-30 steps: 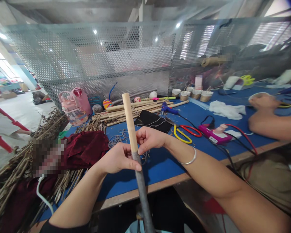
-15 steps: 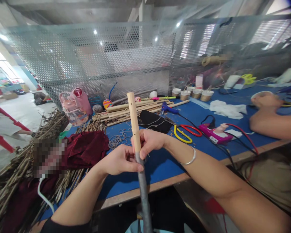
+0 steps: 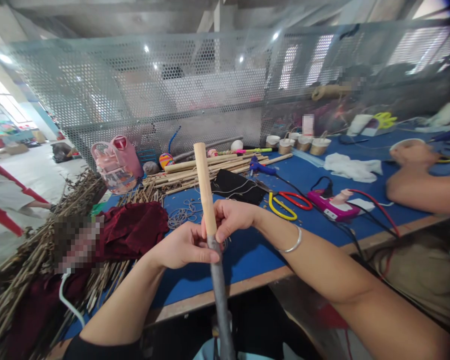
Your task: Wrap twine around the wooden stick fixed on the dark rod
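A round stick (image 3: pixel 205 195), bare pale wood at its upper end and wrapped in grey below, stands tilted in front of me over the table edge. My left hand (image 3: pixel 185 245) grips it at the top of the grey part, thumb across the front. Just above, my right hand (image 3: pixel 230 220) pinches the stick where wood meets grey; a silver bangle circles that wrist. A bit of grey cord shows beneath my fingers. Loose grey cord (image 3: pixel 182 215) lies on the blue table behind my left hand.
Behind lie pale wooden sticks (image 3: pixel 195 172), a blue glue gun (image 3: pixel 262 167), scissors with red and yellow handles (image 3: pixel 283 207) and a pink power strip (image 3: pixel 333 205). Dark red cloth (image 3: pixel 135 230) and dry stalks (image 3: pixel 41 225) fill the left. Another person's hand (image 3: pixel 414 152) is at right.
The stick has turned about its length: dark holes seen on its pale wood before no longer face me. Both hands keep their hold in nearly the same place.
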The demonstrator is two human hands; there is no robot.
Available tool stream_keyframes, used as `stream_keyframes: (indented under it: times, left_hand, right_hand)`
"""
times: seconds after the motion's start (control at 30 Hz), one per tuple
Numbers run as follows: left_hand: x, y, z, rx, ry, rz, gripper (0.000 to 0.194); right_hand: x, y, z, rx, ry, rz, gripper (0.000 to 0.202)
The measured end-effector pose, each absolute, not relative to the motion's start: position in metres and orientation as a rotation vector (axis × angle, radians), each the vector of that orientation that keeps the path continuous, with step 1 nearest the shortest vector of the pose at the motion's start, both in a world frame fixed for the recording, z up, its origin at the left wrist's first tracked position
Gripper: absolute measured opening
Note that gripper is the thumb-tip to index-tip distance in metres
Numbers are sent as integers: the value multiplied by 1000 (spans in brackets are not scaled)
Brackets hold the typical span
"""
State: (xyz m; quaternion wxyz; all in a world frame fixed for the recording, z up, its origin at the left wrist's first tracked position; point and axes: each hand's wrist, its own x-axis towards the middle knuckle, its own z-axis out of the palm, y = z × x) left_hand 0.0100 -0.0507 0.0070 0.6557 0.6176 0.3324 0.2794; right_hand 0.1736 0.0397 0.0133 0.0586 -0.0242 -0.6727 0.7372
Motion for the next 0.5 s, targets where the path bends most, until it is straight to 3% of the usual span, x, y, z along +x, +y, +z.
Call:
stream_keyframes:
  times: [0.27,0.37,0.5]
  left_hand:
    - [8,-56,11,1254,689,572,26]
    - [21,-72,4,1124,695,745,23]
    - [49,-89,-10,707,540,1078,38]
  right_hand:
    - [172,38,11,-62,-2035,2194,29]
    - [173,36,11,-63,-2046,2157,28]
    - [175,29,8,-85,-1971,2160,30]
